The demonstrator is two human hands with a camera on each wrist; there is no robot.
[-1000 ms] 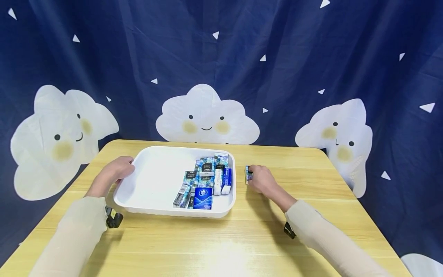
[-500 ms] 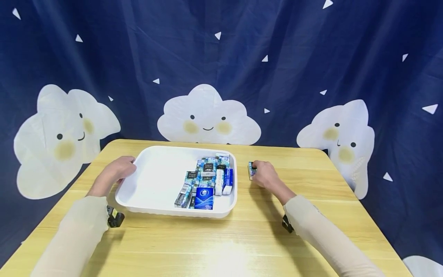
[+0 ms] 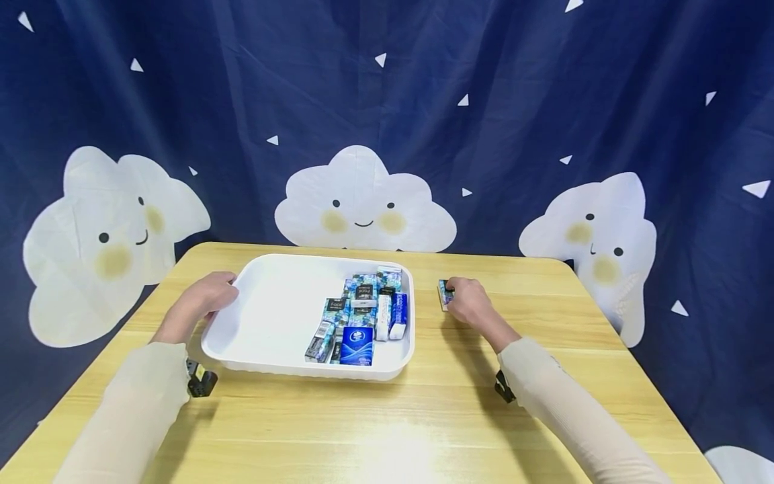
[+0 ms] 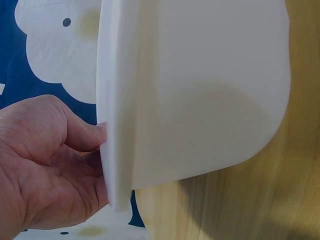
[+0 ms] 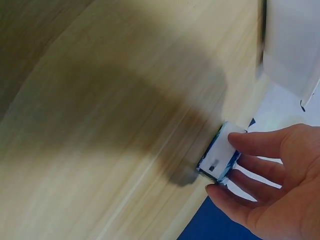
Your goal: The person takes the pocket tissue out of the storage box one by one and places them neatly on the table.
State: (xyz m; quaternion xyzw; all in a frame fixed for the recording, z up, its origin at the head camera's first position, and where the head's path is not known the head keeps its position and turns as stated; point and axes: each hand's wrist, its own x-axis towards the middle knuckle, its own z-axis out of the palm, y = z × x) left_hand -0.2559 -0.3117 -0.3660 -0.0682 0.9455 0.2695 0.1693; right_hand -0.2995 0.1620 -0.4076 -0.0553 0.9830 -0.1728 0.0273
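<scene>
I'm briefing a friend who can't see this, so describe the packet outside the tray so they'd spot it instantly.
Start with the wide white tray on the wooden table. Just past its right end, the grip of the right hand holds a small packet, blue-patterned with a white side. Similar packets are grouped inside the tray; this is the only one seen outside it.

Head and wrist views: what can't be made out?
Held pack, head view: partly covered by the right hand.
Fingertips of the left hand, left wrist view: hidden by the tray.
Front blue pack, head view: lettering too small.
Tray, right wrist view: cut off by the picture edge.
</scene>
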